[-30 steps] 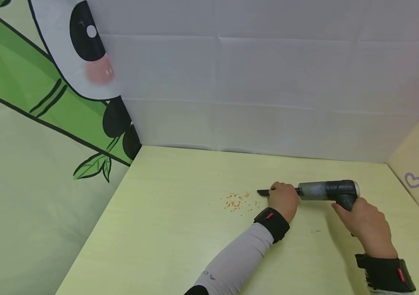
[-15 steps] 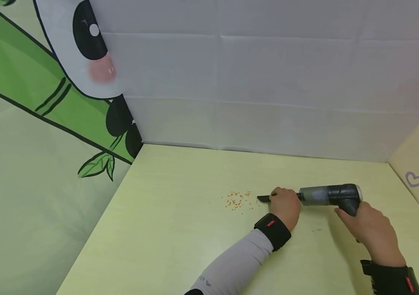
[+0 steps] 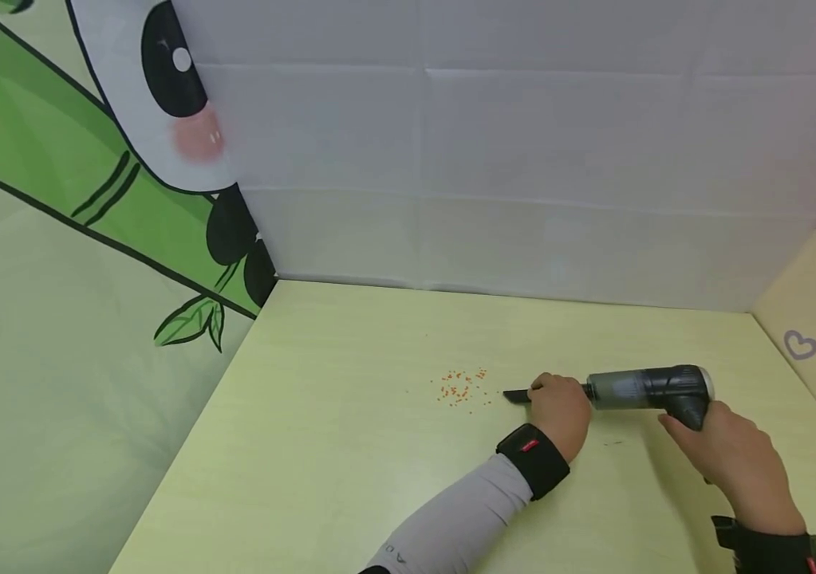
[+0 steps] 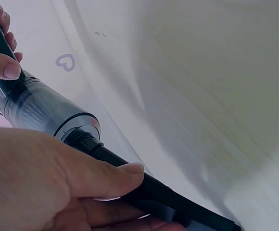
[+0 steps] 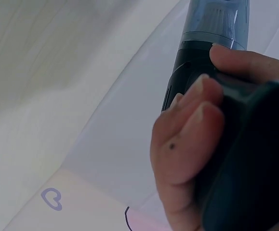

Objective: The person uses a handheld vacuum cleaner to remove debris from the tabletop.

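A handheld vacuum cleaner (image 3: 626, 389), black with a clear grey dust cup, is held above the table at the right. My right hand (image 3: 745, 462) grips its black handle; in the right wrist view the fingers (image 5: 187, 139) curl round it. My left hand (image 3: 561, 414) holds the slim black nozzle (image 4: 163, 195), the thumb lying along it in the left wrist view. The nozzle's tip points left, towards scattered orange bits (image 3: 459, 388) on the table. Those bits lie just beyond the tip.
The pale yellow table (image 3: 293, 462) meets a grey-white cloth wall (image 3: 494, 159) at the back. A printed cartoon sheet (image 3: 92, 239) stands at the left, and a panel with a heart drawing (image 3: 800, 345) at the right. A small dark mark (image 3: 613, 443) is on the table below the vacuum.
Both hands and the vacuum have moved slightly towards me and a little to the right. The hold on nozzle and handle stays the same. The orange bits look unchanged.
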`<state>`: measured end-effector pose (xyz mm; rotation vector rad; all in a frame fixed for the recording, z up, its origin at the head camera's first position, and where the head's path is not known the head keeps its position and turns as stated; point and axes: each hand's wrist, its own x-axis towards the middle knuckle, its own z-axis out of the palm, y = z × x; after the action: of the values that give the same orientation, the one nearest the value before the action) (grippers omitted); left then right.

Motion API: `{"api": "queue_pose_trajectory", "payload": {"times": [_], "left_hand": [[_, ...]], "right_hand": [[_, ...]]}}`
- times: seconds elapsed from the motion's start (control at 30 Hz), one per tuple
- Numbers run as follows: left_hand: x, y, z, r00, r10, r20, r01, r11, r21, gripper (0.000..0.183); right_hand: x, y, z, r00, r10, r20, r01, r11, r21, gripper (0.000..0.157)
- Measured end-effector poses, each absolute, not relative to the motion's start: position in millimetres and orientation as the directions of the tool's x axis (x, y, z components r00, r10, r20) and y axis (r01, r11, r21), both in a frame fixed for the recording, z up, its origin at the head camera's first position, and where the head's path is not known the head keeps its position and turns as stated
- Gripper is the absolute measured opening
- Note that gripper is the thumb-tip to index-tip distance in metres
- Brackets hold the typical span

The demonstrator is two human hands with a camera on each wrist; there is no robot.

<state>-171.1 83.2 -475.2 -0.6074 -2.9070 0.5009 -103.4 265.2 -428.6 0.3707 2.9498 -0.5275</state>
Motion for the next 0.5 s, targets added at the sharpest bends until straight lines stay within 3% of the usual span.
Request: {"api": "queue_pose_trajectory", "payload": {"times": [0.5], "left_hand": [[-191,93,-481,-0.92,0.383,0.078,0.325,0.861,-0.391,0.03]], "right_hand": [[-128,276,-436,-0.969,0.195,-0.151,0.237,0.907,-0.348,0.075]]}}
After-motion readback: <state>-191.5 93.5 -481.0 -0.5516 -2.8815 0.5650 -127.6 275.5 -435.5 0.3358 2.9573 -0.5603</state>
